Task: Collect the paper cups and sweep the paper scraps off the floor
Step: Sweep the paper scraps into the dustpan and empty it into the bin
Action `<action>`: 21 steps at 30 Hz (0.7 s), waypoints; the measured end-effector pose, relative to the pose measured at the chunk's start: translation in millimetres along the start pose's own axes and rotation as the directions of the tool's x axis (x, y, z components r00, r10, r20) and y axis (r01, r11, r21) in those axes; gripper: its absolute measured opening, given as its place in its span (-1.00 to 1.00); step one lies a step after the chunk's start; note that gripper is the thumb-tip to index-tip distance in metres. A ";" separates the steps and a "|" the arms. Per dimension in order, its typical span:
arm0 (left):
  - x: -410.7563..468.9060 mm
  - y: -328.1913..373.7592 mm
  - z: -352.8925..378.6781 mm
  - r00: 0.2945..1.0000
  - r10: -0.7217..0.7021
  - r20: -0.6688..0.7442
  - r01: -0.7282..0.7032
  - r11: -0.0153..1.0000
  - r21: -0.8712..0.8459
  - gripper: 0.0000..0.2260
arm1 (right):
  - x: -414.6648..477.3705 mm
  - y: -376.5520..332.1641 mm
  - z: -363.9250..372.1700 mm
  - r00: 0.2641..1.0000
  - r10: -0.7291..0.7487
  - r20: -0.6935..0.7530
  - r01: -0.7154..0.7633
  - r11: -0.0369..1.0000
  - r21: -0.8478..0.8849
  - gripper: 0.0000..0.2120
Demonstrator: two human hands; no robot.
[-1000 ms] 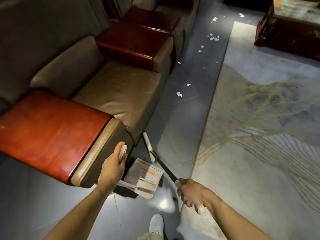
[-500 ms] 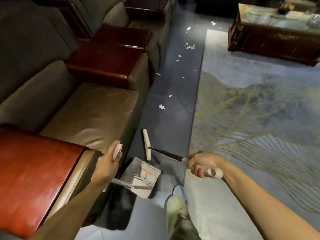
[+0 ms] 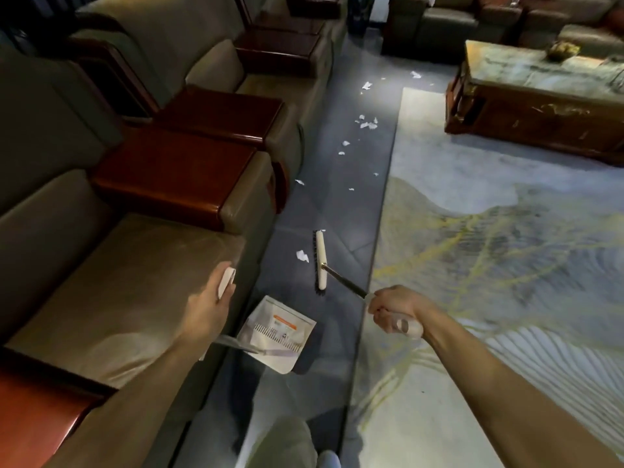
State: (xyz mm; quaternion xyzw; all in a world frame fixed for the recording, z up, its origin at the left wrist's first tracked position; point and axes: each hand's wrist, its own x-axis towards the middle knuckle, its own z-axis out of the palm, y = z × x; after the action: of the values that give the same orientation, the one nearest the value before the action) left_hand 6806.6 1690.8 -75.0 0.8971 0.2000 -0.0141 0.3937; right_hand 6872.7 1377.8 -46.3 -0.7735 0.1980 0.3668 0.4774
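Observation:
My left hand point(image 3: 211, 302) grips the white handle of a dustpan point(image 3: 278, 332), whose white pan hangs low over the grey floor beside the sofa front. My right hand point(image 3: 393, 310) grips the broom handle. The broom head point(image 3: 320, 260), white with dark bristles, sits on the floor just right of one paper scrap point(image 3: 302, 255). Several more white scraps point(image 3: 366, 123) trail up the floor strip between the sofas and the rug. No paper cup is in view.
Leather armchairs with red wooden armrests point(image 3: 175, 177) line the left. A large pale rug point(image 3: 489, 265) covers the right side. A dark wooden coffee table point(image 3: 540, 106) stands at the far right, with more sofas behind it. My leg and shoe show at the bottom.
I have walked forward along the floor strip. The broom head has swung out ahead and now sits beside the nearest scrap. The dustpan stays hanging from my left hand.

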 end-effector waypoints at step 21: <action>281.7 70.9 69.7 0.993 -0.082 0.090 0.069 0.988 0.136 -0.61 | 257.0 -171.3 -106.7 0.999 -0.012 -0.052 0.004 0.989 -0.146 -0.66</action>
State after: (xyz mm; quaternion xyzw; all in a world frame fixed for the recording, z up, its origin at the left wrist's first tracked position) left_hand 7101.1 1695.9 -124.9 0.9114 0.2136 -0.0851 0.3414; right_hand 7193.1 1374.6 -109.8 -0.8164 0.1800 0.3579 0.4159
